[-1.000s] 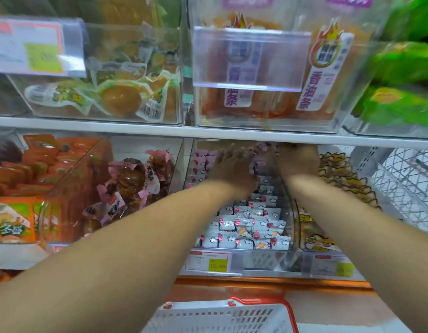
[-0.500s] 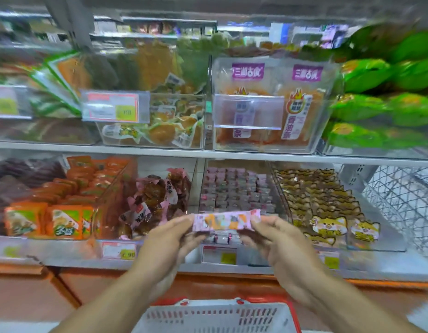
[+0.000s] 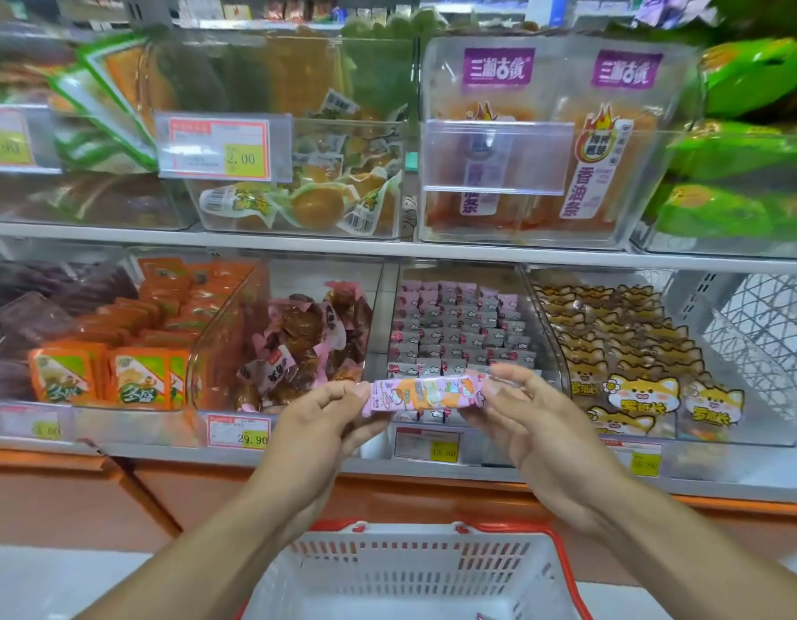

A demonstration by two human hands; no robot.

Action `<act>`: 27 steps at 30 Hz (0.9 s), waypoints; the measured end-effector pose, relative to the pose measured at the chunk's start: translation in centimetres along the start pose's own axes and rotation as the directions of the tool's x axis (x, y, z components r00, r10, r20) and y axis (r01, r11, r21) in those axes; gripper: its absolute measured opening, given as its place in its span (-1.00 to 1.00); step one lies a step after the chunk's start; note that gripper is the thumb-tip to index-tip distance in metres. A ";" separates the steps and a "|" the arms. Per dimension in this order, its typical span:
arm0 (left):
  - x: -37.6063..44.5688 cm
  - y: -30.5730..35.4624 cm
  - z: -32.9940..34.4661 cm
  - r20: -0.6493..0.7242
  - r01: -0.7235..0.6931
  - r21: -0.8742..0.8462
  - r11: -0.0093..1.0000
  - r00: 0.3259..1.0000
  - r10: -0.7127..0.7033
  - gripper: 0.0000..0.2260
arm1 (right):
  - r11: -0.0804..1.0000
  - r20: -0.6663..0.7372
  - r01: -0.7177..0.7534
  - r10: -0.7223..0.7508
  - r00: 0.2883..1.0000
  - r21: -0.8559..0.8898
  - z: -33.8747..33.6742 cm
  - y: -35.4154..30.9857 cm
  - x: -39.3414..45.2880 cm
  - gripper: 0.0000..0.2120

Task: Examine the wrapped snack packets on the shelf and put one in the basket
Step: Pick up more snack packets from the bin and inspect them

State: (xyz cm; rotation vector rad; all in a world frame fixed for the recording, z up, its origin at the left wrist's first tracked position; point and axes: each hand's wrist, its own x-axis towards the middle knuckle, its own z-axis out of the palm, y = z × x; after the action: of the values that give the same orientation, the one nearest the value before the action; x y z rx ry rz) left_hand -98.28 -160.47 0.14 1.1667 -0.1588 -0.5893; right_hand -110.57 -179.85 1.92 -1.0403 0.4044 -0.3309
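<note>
Between the two hands, a long pink snack packet (image 3: 425,395) lies flat and level in the air. The left hand (image 3: 325,422) pinches its left end with thumb and fingers. The right hand (image 3: 528,418) pinches its right end the same way. The packet has orange and white pictures on it.

Just behind the packet sits a clear bin (image 3: 542,315) on the lower shelf (image 3: 132,449), full of small pink and white packets (image 3: 459,326) in rows. To the right of it is a bin of yellow cat-face packets (image 3: 629,373). To the left is a bin of brown sweets in pink wrappers (image 3: 307,346), and next to that stand orange packets (image 3: 137,373). Yellow price tags (image 3: 252,437) hang on the shelf's front edge.

Below the hands is a white basket (image 3: 414,570) with a red rim. The packet is above it, not inside.
</note>
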 end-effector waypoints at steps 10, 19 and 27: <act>-0.2 0.2 0.3 0.090 -0.025 0.041 0.999 0.996 0.022 -0.65 | 0.831 0.112 0.229 -0.200 0.973 -0.507 -0.1 0.1 -0.3 -0.64; -0.6 0.1 0.7 0.123 -0.028 0.213 0.977 0.992 0.001 -0.62 | 0.922 0.159 0.187 -0.140 0.977 -0.339 0.1 -0.8 0.0 -0.52; -0.5 0.5 0.6 0.065 -0.015 0.159 0.987 0.998 0.005 -0.57 | 0.918 0.122 0.219 -0.188 0.975 -0.330 -0.2 -0.2 0.7 -0.67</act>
State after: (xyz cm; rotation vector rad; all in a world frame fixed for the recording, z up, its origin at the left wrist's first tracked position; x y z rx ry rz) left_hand -98.79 -160.61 0.91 1.3015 -0.2706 -0.6137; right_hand -110.04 -180.37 1.85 -1.4393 0.2786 -0.4083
